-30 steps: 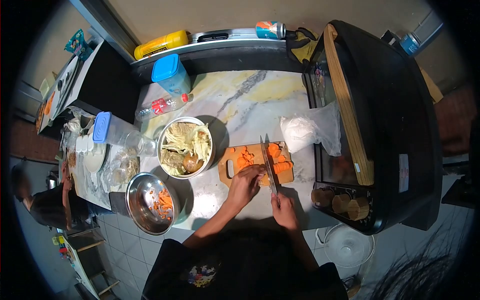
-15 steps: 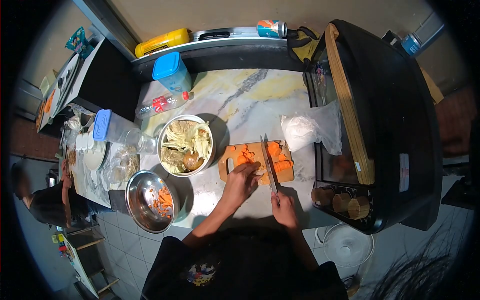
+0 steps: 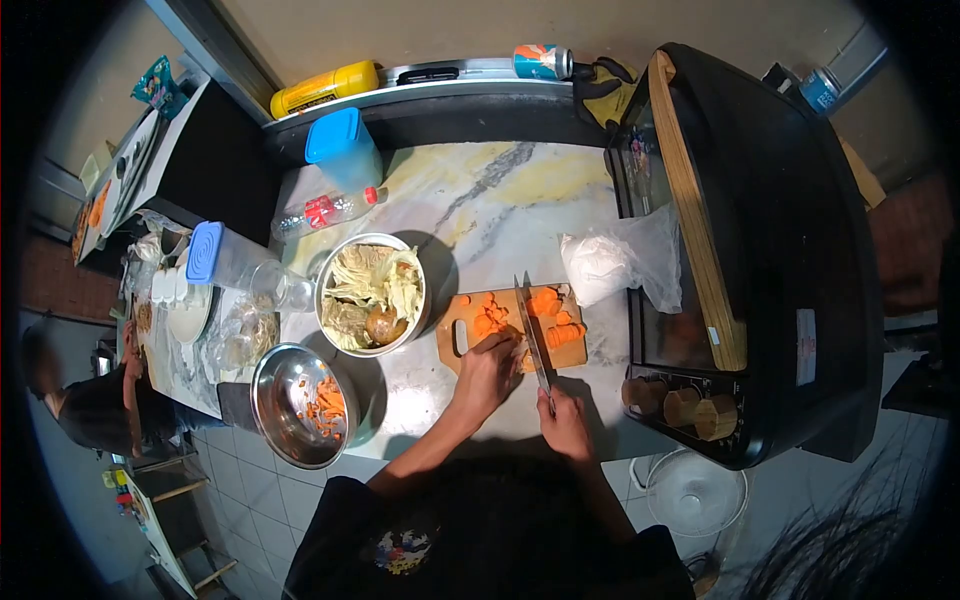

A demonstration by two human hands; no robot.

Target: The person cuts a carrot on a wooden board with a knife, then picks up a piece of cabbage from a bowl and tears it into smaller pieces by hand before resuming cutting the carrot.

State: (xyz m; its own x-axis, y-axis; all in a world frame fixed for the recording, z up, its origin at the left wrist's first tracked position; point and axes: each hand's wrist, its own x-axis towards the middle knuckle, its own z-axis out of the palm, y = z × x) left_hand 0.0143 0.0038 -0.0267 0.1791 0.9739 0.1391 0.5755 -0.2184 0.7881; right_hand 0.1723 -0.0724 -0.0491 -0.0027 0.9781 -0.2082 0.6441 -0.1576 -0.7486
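Note:
A wooden cutting board (image 3: 463, 310) lies on the marble counter with sliced carrot (image 3: 546, 302) on it. My right hand (image 3: 565, 424) is closed around the handle of a knife (image 3: 532, 335), whose blade points away across the board. Beside the blade, on its left, my left hand (image 3: 487, 372) has its fingers curled down on a small pale piece that they partly hide. A white bowl (image 3: 424, 300) with cabbage leaves and a round brown item stands left of the board. Nearer and further left is a steel bowl (image 3: 268, 405) holding orange scraps.
A bag of white powder (image 3: 600, 268) rests beyond the board, beside a black oven (image 3: 780, 250). Behind the bowls are a plastic bottle (image 3: 322, 210) and a blue-lidded container (image 3: 345, 150). Another person (image 3: 100, 410) stands at the far left. A strainer (image 3: 697, 490) is low at right.
The knife and my right hand have shifted slightly to the left. My left hand has moved a little, with its fingers still curled at the board.

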